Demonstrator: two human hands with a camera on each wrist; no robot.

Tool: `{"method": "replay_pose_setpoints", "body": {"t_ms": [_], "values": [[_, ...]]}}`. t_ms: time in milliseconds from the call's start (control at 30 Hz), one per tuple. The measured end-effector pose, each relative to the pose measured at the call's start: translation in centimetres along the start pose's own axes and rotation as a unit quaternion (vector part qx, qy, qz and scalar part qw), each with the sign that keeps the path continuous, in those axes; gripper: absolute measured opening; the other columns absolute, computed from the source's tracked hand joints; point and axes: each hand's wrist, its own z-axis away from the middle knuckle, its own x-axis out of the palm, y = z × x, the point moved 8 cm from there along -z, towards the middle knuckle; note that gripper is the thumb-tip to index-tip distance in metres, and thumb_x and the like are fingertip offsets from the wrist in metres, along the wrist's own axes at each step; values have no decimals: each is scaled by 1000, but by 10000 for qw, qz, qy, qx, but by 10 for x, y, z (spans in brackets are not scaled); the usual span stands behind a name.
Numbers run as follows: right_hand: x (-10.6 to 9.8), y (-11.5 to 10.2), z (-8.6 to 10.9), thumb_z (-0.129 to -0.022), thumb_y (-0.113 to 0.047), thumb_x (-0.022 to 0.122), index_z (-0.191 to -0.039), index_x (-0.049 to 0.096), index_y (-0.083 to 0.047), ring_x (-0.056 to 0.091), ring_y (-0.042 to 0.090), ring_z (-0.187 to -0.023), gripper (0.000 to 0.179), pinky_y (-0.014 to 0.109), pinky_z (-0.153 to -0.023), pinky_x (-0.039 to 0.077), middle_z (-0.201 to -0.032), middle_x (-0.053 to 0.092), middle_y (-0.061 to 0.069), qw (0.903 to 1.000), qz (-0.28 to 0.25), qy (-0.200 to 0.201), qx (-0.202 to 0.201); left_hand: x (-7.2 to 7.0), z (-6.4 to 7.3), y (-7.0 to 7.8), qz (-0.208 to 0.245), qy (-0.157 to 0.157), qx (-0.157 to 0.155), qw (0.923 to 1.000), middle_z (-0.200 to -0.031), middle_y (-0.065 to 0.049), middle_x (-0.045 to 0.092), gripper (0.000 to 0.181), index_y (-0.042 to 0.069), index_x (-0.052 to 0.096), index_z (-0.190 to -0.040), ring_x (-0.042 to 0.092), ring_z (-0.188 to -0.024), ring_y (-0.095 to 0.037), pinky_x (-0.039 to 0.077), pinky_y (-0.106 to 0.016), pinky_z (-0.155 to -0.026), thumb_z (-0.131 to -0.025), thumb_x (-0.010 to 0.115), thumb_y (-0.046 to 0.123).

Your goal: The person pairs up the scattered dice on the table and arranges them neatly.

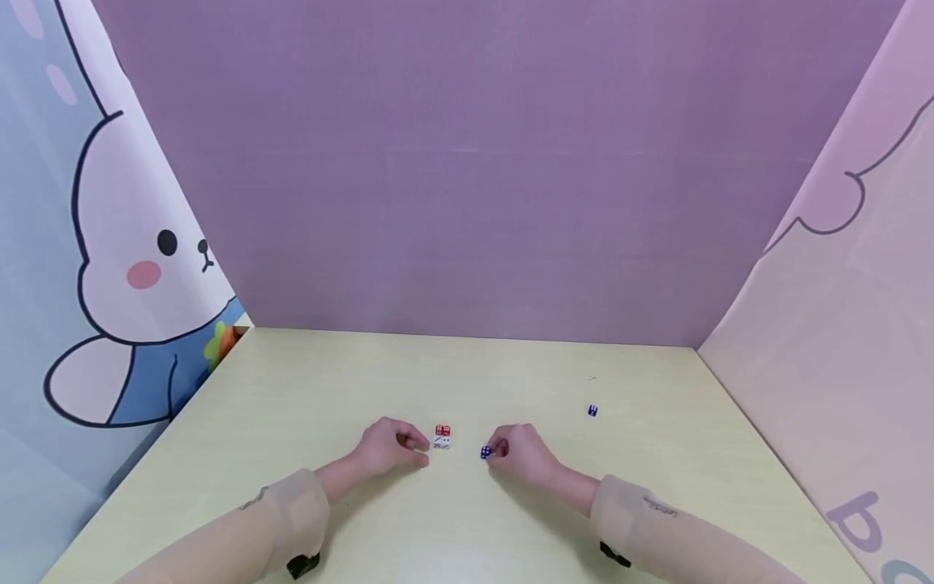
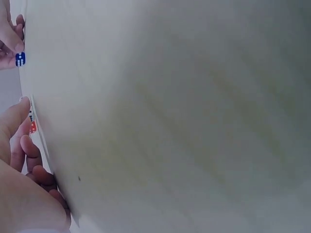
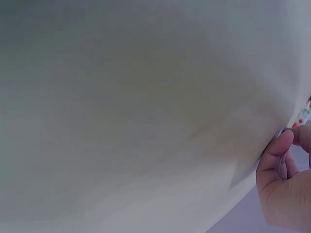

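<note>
Red dice (image 1: 443,430) and white dice (image 1: 441,443) sit close against each other near the middle of the table; whether they are stacked or side by side I cannot tell. My left hand (image 1: 390,448) is just left of them, thumb and forefinger apart, holding nothing. On their other side my right hand (image 1: 524,454) pinches a blue die (image 1: 485,453) with white pips between thumb and fingertips. That blue die (image 2: 20,59) also shows in the left wrist view. In the right wrist view, the fingers mostly hide it. A second blue die (image 1: 593,410) lies farther back to the right.
The pale tabletop (image 1: 328,373) meets a purple panel (image 1: 474,203) at the back. Printed cloth walls, a bunny-patterned one (image 1: 153,203) on the left and a pale one (image 1: 839,365) on the right, enclose the sides. A small dark mark (image 1: 592,378) lies behind the far blue die.
</note>
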Motion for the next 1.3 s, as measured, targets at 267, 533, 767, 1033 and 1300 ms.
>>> {"method": "replay_pose_setpoints", "body": {"t_ms": [267,533,767,1033,1300], "values": [[17,-21,-5,-70,-3,64,-79,65,-5,49,1,-55,9,17,-52,43,-64,58,-7,9998,-62,-202,8,2,5,4,-262,49,152,9995,-70,7,59,20,24,68,-80,51,-68,-11,37,-29,-68,-64,78,29],[31,-43,-11,-71,-3,66,-79,65,-6,50,0,-55,8,15,-53,44,-65,59,-8,9988,-234,-405,-132,-1,8,10,-670,244,454,9964,-68,14,58,18,31,68,-77,52,-67,-6,23,-54,-90,-63,78,35],[38,-52,-16,-72,-4,68,-80,65,-6,49,-1,-55,9,14,-54,43,-65,59,-7,9991,-102,-360,-209,2,9,15,-973,309,803,9915,-67,17,58,19,32,69,-77,51,-64,0,25,-44,-78,-61,78,39],[41,-55,-19,-71,-4,68,-78,66,-7,48,-3,-54,7,13,-54,42,-64,60,-5,9993,-8,-175,-332,2,10,19,-1022,390,910,9898,-66,16,59,19,32,70,-76,51,-62,1,23,-39,-73,-61,78,38],[42,-52,-18,-72,-6,69,-79,66,-10,48,-2,-54,8,14,-55,42,-62,58,-9,9995,-150,-168,-220,3,10,19,-1131,467,832,9890,-65,17,58,17,32,69,-74,50,-61,0,23,-38,-72,-60,79,37]]}}
